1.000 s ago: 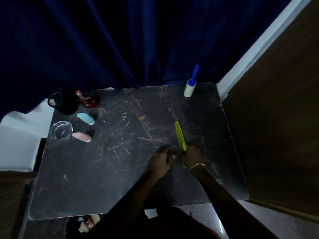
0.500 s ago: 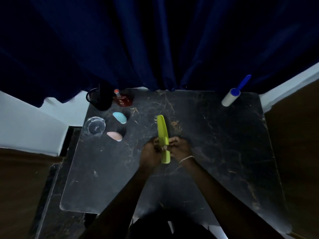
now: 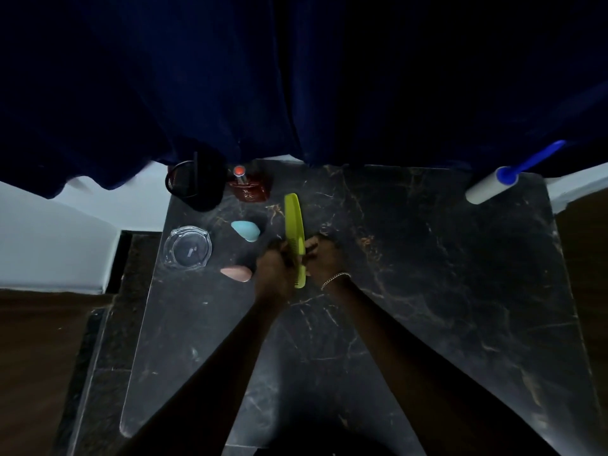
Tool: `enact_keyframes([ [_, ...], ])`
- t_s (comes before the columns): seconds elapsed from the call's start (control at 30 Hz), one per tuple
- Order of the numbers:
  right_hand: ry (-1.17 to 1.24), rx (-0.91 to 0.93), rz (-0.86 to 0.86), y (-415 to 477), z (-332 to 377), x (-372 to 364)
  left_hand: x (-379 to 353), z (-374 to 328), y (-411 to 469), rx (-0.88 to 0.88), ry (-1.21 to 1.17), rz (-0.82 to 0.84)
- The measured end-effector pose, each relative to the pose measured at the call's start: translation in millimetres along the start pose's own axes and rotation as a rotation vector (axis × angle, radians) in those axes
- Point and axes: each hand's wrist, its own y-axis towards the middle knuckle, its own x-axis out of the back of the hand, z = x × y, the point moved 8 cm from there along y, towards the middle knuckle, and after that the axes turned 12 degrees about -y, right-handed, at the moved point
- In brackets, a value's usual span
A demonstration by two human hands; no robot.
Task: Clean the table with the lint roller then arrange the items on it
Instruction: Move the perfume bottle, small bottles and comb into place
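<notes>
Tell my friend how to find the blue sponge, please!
Look at the black marble table, far left corner, where small things cluster. Just nearer than the red bottle, beside the glass ashtray, lies the blue sponge. It is egg-shaped like the pink sponge, but light blue.

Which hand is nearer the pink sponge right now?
Left. The left hand sits just right of the pink sponge, gripping the green comb; the right hand is beyond the comb, farther right.

Two sponges (image 3: 246, 230) (image 3: 237, 273), one comb (image 3: 292, 218), one lint roller (image 3: 490, 185)
</notes>
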Motion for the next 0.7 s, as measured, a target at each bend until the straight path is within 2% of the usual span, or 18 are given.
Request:
enact_keyframes([
  [0.47,-0.302,0.088,-0.104,-4.6,13.7,-0.9,-5.9,-5.5,-1.7,-0.014,0.097,0.025],
  [0.7,-0.275,0.1,-0.115,-13.0,14.5,0.6,-0.4,-12.3,-11.4,-0.033,0.036,0.035],
])
